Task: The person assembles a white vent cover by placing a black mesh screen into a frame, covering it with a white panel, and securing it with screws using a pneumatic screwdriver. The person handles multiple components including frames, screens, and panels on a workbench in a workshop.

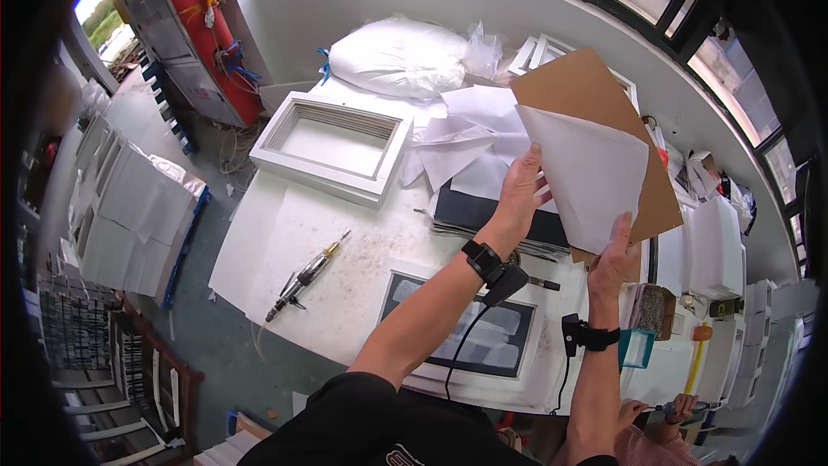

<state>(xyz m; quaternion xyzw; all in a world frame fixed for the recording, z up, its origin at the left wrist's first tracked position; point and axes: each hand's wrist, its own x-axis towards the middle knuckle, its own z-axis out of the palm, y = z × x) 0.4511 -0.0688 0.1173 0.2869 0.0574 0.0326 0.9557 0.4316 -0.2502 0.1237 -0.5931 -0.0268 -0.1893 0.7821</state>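
Note:
Both of my hands hold up a thin brown board (595, 78) with a white paper sheet (595, 164) lying over its near face. My left hand (522, 185) grips the left edge, thumb on top. Lower right, my right hand (611, 259) pinches the bottom edge with its thumb up. Beneath them on the table is a pile of black panels (474, 209), with crumpled white paper sheets (474, 125) behind it. Close to my body lies a white frame (386, 302) around a dark panel (487, 336) with whitish smears.
A pneumatic screwdriver (309, 276) rests on the white table (259, 242). Behind it are stacked white frames (332, 181) and a stuffed white plastic bag (388, 56). A teal container (636, 348) is at right. Lower right, another person's hands (681, 406) hold a tool.

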